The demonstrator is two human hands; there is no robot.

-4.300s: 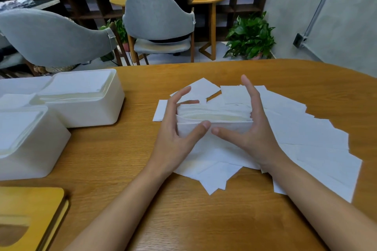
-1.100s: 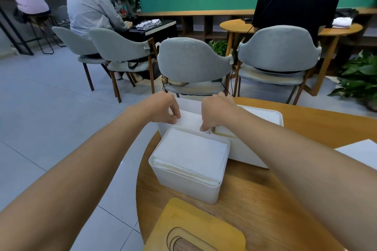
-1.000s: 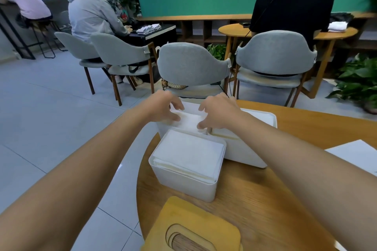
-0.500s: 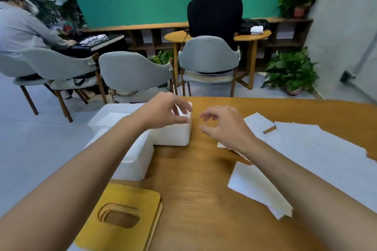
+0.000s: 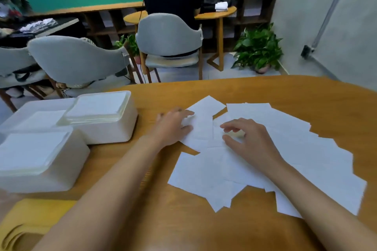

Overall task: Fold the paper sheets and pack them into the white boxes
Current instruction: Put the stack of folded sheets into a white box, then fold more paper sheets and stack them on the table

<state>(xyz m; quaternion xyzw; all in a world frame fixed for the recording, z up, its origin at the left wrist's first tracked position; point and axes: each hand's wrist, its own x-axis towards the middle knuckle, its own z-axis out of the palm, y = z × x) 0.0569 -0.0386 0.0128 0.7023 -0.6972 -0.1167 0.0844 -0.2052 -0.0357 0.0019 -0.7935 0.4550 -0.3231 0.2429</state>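
Observation:
Several loose white paper sheets (image 5: 285, 149) lie overlapped across the middle and right of the wooden table (image 5: 265, 91). My left hand (image 5: 173, 124) rests flat on the left edge of that pile, fingers straight. My right hand (image 5: 248, 138) hovers over the sheets just to the right, fingers loosely curved, holding nothing. At the left stand white boxes filled with folded paper: one near (image 5: 67, 169), one farther back (image 5: 114, 130), and a third (image 5: 20, 112) behind them.
A yellow wooden lid (image 5: 30, 220) lies at the table's near left corner. Grey chairs (image 5: 169, 34) stand beyond the far edge, with a person in black seated at a small round table. A potted plant (image 5: 257, 49) is on the floor at the right.
Both hands left the far white box, where they pressed folded paper in, and swung right to the loose sheets. My view turned with them from the boxes to the pile.

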